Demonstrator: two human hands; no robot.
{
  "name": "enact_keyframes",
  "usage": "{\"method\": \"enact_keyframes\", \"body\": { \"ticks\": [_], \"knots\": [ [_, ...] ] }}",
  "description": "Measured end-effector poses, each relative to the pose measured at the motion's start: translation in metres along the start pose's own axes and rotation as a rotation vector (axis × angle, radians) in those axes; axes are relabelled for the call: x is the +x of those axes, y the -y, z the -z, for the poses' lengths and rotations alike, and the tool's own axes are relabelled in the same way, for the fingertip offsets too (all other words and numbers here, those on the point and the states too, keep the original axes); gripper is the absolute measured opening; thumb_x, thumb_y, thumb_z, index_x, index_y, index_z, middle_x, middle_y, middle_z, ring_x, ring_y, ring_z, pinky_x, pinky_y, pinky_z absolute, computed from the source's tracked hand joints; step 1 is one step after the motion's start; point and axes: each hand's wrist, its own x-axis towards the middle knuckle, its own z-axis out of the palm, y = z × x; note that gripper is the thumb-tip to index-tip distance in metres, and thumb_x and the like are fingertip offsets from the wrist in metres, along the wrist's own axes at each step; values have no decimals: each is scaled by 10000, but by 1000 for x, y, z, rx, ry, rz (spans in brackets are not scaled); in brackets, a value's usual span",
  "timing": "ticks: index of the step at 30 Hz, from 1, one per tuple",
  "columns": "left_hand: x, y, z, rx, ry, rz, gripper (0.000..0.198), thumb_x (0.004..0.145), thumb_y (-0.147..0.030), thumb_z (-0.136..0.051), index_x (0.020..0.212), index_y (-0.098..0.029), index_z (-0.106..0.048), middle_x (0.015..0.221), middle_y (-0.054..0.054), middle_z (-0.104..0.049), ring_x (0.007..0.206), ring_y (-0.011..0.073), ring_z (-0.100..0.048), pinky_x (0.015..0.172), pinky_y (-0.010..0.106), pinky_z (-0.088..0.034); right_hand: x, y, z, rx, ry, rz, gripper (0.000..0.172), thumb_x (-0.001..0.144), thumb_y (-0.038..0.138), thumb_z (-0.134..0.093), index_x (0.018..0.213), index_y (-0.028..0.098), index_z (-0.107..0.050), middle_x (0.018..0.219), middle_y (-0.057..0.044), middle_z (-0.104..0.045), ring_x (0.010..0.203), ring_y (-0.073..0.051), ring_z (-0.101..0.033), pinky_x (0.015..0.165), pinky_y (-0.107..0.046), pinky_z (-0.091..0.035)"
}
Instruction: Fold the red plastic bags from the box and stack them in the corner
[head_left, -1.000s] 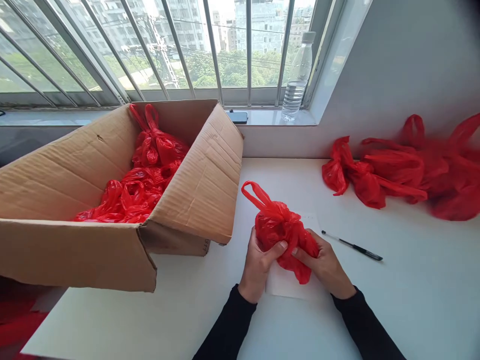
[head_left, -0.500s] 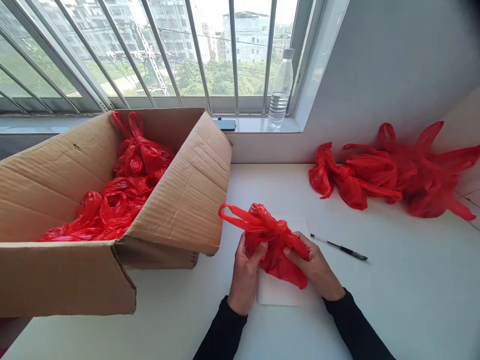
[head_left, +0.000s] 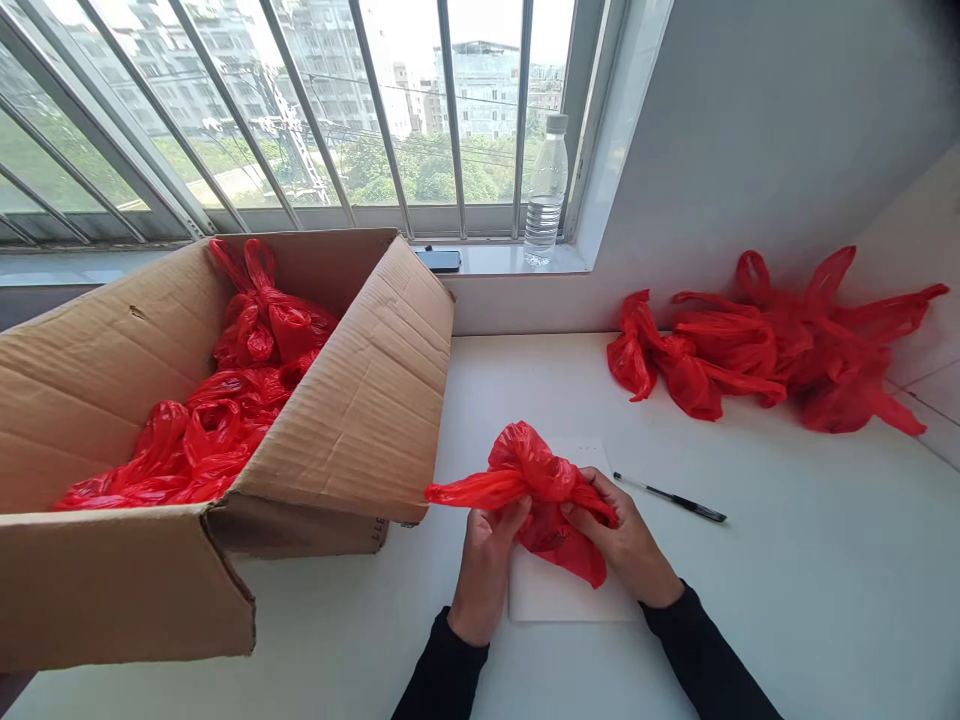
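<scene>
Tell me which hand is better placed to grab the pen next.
Probably the right hand: the pen lies close by on that side, while the left hand is farther off, beyond the red plastic bag both hold.

"What place are we seeing?"
"It's looking like a workroom; home or business, the view isn't settling. A white table [head_left: 810, 600] is standing by a barred window [head_left: 451, 110], a cardboard box [head_left: 352, 390] is holding red bags [head_left: 262, 325], and buildings [head_left: 484, 90] are showing outside."

White table [head_left: 345, 650] under box [head_left: 120, 590], paper [head_left: 551, 598], pen [head_left: 690, 505], bags [head_left: 757, 345]
</scene>
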Motion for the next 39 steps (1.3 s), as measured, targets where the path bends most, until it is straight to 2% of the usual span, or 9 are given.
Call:
{"method": "enact_keyframes", "body": {
  "ticks": [9,14,17,20,23,26,31,35,39],
  "knots": [
    [1,-5,3,127,-61,-33,136,822,-241,-777,899,-174,-688,788,-8,-661,732,135,-560,691,243,-469,-3,5,-3,171,77,-23,515,996,626,-421,1392,315,-530,1308,-79,-627,1132,-273,-609,972,-408,-493],
    [-4,-6,0,249,103,74,124,796,-174,-733,901,-171,-668,806,1,-663,757,159,-559,707,264,-481,1,4,-4,156,65,-10,333,975,453,-608,1254,279,-653,1229,-59,-679,1097,-246,-624,959,-358,-483],
    [-5,-7,-3,290,109,69,214,791,-200,-755,984,-183,-663,871,13,-691,794,181,-593,732,277,-502,3,2,-2,146,-18,-3,297,950,466,-645,1146,249,-695,1136,-52,-709,1008,-236,-643,838,-319,-504],
    [-3,-7,-2,302,76,42,275,811,-271,-765,1059,-189,-675,982,48,-727,868,219,-641,799,314,-524,4,2,-1,151,-39,-11,321,959,484,-625,1174,252,-678,1144,-52,-705,1015,-234,-641,870,-331,-509],
    [1,-5,3,322,18,34,232,786,-243,-771,996,-182,-693,971,54,-748,839,223,-657,779,311,-526,5,2,-2,136,35,-16,357,948,465,-651,1244,266,-637,1197,-57,-684,1091,-239,-622,960,-360,-495],
    [2,-4,4,336,13,45,178,780,-251,-776,922,-179,-696,951,51,-761,801,212,-659,772,309,-527,6,-2,-3,109,-9,-1,333,909,467,-704,1151,242,-666,1079,-56,-695,989,-229,-630,888,-346,-517],
    [3,-5,-2,266,32,67,351,754,-303,-834,1060,-190,-706,1026,70,-771,909,254,-705,811,329,-543,7,-5,0,181,-140,14,314,914,466,-700,1135,243,-678,1045,-52,-706,922,-206,-642,831,-317,-521],
    [5,-5,0,172,-28,34,318,846,-353,-771,1108,-191,-694,1094,88,-761,957,259,-708,821,336,-548,4,3,-2,227,-13,-51,483,927,470,-681,1370,317,-564,1275,-57,-670,1120,-235,-640,1002,-392,-505],
    [3,-9,1,53,8,55,344,924,-356,-694,1240,-227,-646,1266,97,-704,1108,263,-671,910,354,-540,5,6,-5,169,12,-46,431,914,449,-704,1308,298,-618,1277,-65,-682,1125,-248,-647,1011,-409,-508]
  ]
}}
